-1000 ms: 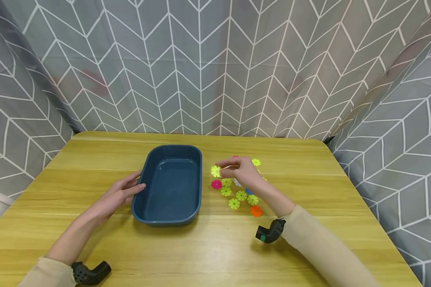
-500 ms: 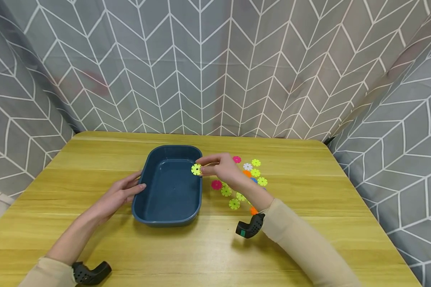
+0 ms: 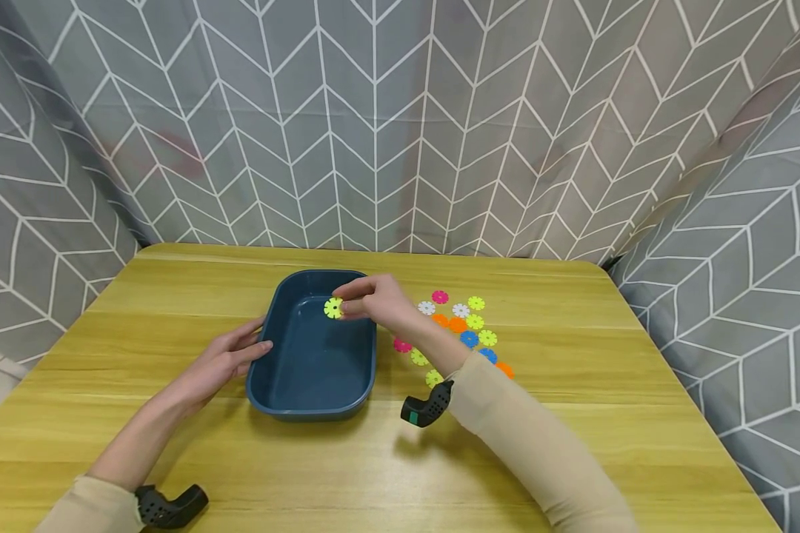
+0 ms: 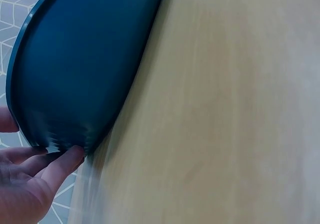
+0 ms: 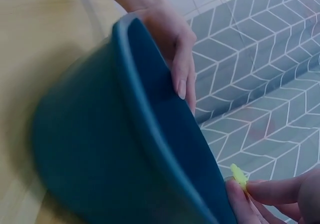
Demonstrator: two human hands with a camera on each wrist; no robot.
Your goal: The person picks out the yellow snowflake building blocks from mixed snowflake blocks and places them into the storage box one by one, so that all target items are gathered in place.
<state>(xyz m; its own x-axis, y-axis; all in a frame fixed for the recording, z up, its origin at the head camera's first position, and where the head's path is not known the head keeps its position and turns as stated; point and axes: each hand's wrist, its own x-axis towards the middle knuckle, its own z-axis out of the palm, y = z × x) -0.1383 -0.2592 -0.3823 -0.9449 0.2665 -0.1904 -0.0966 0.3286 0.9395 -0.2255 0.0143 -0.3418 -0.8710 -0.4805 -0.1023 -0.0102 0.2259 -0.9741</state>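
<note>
"Yellow disc (image 3: 334, 308): where is it?"

"Over the mouth of the blue tub (image 3: 307, 363), toward its far end. The right hand (image 3: 378, 300) pinches it by the edge between thumb and fingertip, with most of the disc jutting out past them."

"So how far apart are those two?"

"By little more than the disc's thickness, going by the right wrist view. I can't tell how all the other fingers lie; they're partly hidden."

"And the left hand (image 3: 220, 359)?"

"At the tub's left side, gripping the wall: thumb over the rim, fingers against the outside."

"What's to the right of the tub?"

"Loose pieces on the wooden table (image 3: 560, 326): a pink disc (image 3: 440, 297), white discs (image 3: 461, 310), orange discs (image 3: 457, 325), blue discs (image 3: 469, 339) and more yellow ones. The right forearm hides part of the group."

"Behind the tub?"

"A grey curtain (image 3: 347, 111) with white lines, past the table's far edge."
</note>
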